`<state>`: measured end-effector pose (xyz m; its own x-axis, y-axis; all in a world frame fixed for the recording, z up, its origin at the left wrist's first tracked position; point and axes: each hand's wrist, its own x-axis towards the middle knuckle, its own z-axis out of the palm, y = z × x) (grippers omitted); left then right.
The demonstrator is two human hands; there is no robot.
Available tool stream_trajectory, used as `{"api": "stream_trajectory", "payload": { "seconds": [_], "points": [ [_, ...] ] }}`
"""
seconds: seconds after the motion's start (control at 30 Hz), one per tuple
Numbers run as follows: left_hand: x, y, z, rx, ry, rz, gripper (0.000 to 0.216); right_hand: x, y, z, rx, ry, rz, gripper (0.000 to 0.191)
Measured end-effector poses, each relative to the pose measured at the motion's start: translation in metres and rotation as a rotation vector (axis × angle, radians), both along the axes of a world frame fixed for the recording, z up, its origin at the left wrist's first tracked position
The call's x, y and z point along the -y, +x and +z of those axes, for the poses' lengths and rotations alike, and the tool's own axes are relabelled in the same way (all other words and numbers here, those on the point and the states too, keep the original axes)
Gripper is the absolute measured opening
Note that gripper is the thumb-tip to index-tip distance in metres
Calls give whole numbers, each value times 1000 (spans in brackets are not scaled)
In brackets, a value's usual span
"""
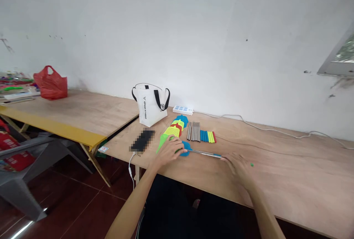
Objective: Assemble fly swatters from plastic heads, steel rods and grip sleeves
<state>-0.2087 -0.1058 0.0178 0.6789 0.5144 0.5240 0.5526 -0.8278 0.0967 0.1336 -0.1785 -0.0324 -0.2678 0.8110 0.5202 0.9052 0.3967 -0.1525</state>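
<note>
While our two hands rest near the front edge of the desk [290,180], we count one red plastic bag [51,83] far left on a second, yellow-edged desk [83,111]. Next come one white tote bag [151,109] and one black phone [142,140] on a white cable. Our left grip [169,151] curls over the mesh head of the blue fly swatter [204,153], which lies flat between both hands. Just behind, crowding that grip, at least four loose swatter heads [175,128] overlap: green, red, yellow, blue. One power strip [183,110] sits by the wall. Roughly seven metal rods [194,131] and about eight coloured handles [208,136] lie side by side. Our right grip [238,165] touches the swatter's handle end; whether it pinches, we cannot tell. One small green bit [252,165] lies just beside it.
</note>
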Motion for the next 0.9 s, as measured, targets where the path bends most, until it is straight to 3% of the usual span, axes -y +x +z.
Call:
{"api": "stream_trajectory", "payload": {
  "seconds": [0.17,0.43,0.57,0.73,0.9],
  "points": [
    [2,-4,8,-18,-5,19,39,-2,41,-1,-153,-79,-54,48],
    [15,3,12,-34,-14,55,39,10,34,16,-364,-223,-158,61],
    [17,7,10,-26,0,50,37,9,34,18,-349,-187,-160,58],
    [26,30,-1,-92,38,-47,37,7,-4,16,-220,-105,-50,51],
    [29,40,-7,-101,52,-59,34,11,-55,16,-93,-3,-95,49]
  ]
}}
